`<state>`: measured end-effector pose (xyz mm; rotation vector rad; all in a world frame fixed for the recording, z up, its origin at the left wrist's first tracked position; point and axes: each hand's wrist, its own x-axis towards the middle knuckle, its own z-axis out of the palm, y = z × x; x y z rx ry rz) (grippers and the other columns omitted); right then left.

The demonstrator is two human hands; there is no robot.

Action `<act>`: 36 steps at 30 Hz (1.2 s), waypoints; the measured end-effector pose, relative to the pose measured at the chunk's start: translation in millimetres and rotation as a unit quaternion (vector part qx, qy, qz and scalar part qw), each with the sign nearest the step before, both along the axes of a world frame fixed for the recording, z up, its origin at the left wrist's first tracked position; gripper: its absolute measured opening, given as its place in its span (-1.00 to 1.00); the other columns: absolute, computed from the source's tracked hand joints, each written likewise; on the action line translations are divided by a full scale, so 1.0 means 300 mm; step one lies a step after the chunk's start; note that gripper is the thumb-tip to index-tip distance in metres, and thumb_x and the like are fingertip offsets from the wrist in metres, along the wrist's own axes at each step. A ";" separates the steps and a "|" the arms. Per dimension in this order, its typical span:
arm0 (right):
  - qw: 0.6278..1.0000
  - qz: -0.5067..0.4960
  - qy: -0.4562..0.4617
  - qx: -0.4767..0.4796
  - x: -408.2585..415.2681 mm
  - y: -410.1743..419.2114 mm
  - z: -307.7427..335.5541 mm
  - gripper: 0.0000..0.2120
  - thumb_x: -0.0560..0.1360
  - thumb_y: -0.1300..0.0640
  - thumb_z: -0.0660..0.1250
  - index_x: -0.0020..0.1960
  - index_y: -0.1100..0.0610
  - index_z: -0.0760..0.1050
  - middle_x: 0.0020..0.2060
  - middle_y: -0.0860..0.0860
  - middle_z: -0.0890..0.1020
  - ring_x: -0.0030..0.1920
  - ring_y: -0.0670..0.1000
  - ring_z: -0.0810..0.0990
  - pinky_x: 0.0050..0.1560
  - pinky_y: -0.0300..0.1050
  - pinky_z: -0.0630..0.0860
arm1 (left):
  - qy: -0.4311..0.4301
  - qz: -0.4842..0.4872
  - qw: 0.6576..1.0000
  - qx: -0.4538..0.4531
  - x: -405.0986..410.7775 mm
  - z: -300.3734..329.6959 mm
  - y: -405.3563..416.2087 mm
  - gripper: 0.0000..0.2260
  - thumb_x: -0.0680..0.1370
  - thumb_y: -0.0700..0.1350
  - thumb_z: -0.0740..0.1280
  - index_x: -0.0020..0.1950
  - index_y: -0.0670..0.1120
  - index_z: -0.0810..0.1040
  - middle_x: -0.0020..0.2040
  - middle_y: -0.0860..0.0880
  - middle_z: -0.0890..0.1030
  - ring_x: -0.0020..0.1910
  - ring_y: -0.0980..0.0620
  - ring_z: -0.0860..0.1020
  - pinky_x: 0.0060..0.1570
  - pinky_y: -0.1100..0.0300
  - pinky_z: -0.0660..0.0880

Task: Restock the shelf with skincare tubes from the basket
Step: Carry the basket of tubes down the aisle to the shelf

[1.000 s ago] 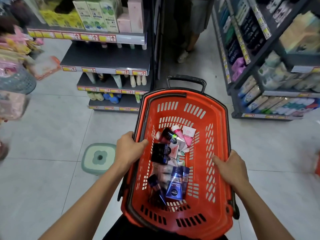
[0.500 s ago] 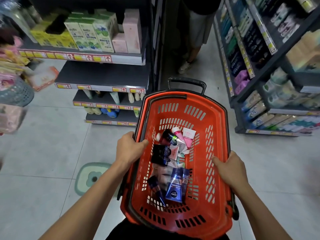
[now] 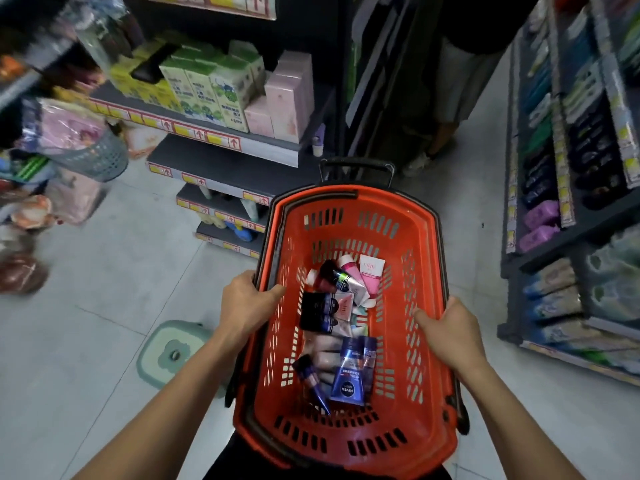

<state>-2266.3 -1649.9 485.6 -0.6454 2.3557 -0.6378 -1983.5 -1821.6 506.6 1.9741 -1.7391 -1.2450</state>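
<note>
Now closer to the dark shelf (image 3: 221,168), both hands (image 3: 249,303) (image 3: 450,332) clamp the orange slotted plastic basket (image 3: 429,258) rim, tubes (image 3: 348,372) still unloaded

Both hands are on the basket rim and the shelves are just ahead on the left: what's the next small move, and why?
Probably set the basket down by the shelf unit. The left hand and right hand both grip its rim, so neither can lift a tube.
</note>
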 end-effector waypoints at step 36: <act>0.901 0.426 0.083 0.008 0.669 -1.163 0.080 -0.67 0.46 -0.08 0.46 0.01 0.13 0.46 -0.14 0.09 0.64 -0.11 0.20 0.63 -0.11 0.01 0.55 | 0.028 0.409 0.912 -0.018 0.753 -0.050 -0.241 -0.71 0.50 0.15 0.50 0.06 0.02 0.57 -0.15 0.07 0.70 -0.24 0.09 0.70 -0.16 0.16 0.64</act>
